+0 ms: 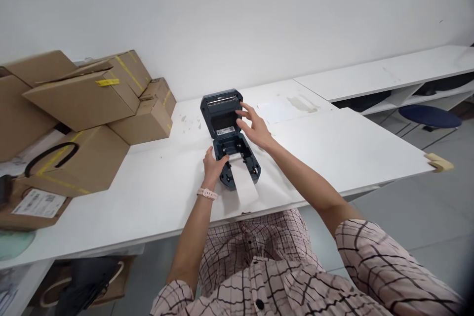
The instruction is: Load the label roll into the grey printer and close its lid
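Note:
A dark blue-grey label printer (231, 145) stands on the white table with its lid (221, 108) tipped up and back. Out of its base a strip of white label paper (243, 180) runs over the front edge toward me. My left hand (214, 164) grips the left side of the base, its thumb reaching over the rim near the paper. At the right edge of the raised lid is my right hand (255, 127), fingers spread and fingertips at the lid's edge. Whether those fingertips press on it I cannot tell.
Cardboard boxes (85, 94) are piled on the left of the white table (163, 197), with a black curved strap (52, 150) on one. A white wall stands behind. To the right are shelves, a blue stool (429, 116) and a padded table corner (439, 162).

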Tool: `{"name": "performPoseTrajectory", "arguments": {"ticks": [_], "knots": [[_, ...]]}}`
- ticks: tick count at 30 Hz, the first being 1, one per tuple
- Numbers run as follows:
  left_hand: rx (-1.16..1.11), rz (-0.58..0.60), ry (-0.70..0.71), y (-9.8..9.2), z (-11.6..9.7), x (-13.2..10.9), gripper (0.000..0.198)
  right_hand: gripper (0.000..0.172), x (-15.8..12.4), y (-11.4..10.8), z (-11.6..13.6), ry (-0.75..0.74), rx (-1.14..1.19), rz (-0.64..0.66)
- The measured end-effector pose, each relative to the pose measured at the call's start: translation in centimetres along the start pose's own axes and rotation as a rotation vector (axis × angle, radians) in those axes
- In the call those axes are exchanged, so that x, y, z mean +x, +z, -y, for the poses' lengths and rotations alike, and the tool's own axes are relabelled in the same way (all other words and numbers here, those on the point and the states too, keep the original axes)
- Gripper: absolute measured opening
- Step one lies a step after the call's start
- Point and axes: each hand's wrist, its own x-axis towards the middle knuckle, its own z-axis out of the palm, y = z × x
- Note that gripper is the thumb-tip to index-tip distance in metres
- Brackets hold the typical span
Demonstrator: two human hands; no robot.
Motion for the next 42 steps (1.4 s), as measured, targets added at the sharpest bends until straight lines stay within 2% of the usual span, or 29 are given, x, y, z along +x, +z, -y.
{"name": "performPoseTrajectory", "arguments": {"ticks": [2, 5, 7, 10, 13, 16, 19, 22, 24, 26, 27, 29, 31, 33, 35, 39, 40, 42], "knots": [[-0.037, 0.059, -0.007, 0.2, 0.2, 0.4, 0.081, 0.039, 0.2, 0.8, -0.5, -0.046, -0.170, 0.126], [-0.039, 0.083, 0.002, 0.0, 0.4, 0.6, 0.077, 0.035, 0.5, 2.5, -1.6, -0.085, -0.440, 0.562], [-0.044, 0.085, 0.021, -0.4, 0.5, 0.5, 0.074, 0.035, 0.8, 3.6, -2.5, -0.095, -0.510, 0.755], [-0.074, 0.082, 0.037, -0.8, 0.7, 0.0, 0.071, 0.034, 1.8, 4.5, -3.7, -0.099, -0.485, 0.871], [-0.060, 0.072, 0.038, -0.9, 0.9, -0.3, 0.072, 0.037, 3.0, 4.5, -4.4, -0.133, -0.440, 1.062], [-0.063, 0.074, 0.031, -0.8, 1.2, -0.4, 0.072, 0.047, 4.2, 4.7, -4.8, -0.153, -0.466, 1.252], [-0.088, 0.068, 0.021, -0.6, 1.5, -0.4, 0.072, 0.056, 5.1, 5.8, -5.1, -0.179, -0.442, 1.409], [-0.089, 0.074, 0.008, -0.6, 1.4, -0.3, 0.073, 0.056, 6.1, 6.7, -5.1, -0.187, -0.347, 1.566], [-0.072, 0.082, 0.004, -0.7, 1.3, -0.2, 0.073, 0.055, 6.9, 5.9, -4.9, -0.112, -0.179, 1.620], [-0.057, 0.085, -0.001, -0.8, 1.2, -0.2, 0.074, 0.052, 7.8, 3.7, -4.3, -0.020, 0.093, 1.590], [-0.053, 0.083, -0.002, -0.8, 1.2, -0.1, 0.074, 0.048, 8.1, 2.0, -4.0, 0.012, 0.226, 1.529], [-0.052, 0.076, 0.003, -0.7, 1.3, 0.0, 0.075, 0.040, 7.9, -2.1, -3.3, 0.018, 0.416, 1.330], [-0.052, 0.061, 0.010, -0.5, 1.4, 0.1, 0.075, 0.033, 6.3, -6.8, -2.7, -0.028, 0.499, 1.083], [-0.045, 0.044, 0.009, -0.4, 1.4, 0.2, 0.074, 0.031, 3.0, -11.3, -2.4, -0.071, 0.536, 0.842], [-0.025, 0.028, 0.007, -0.4, 1.3, 0.2, 0.075, 0.032, -1.4, -15.2, -2.3, -0.055, 0.580, 0.614], [0.038, 0.016, 0.029, -0.4, 1.0, 0.2, 0.077, 0.030, -10.0, -21.2, -2.1, 0.073, 0.569, 0.186], [0.049, 0.017, 0.036, -0.4, 1.0, 0.3, 0.079, 0.029, -11.5, -22.2, -2.3, 0.117, 0.539, 0.127], [0.058, 0.022, 0.052, -0.4, 1.2, 0.5, 0.083, 0.030, -13.2, -23.6, -3.2, 0.228, 0.461, 0.119]]}}
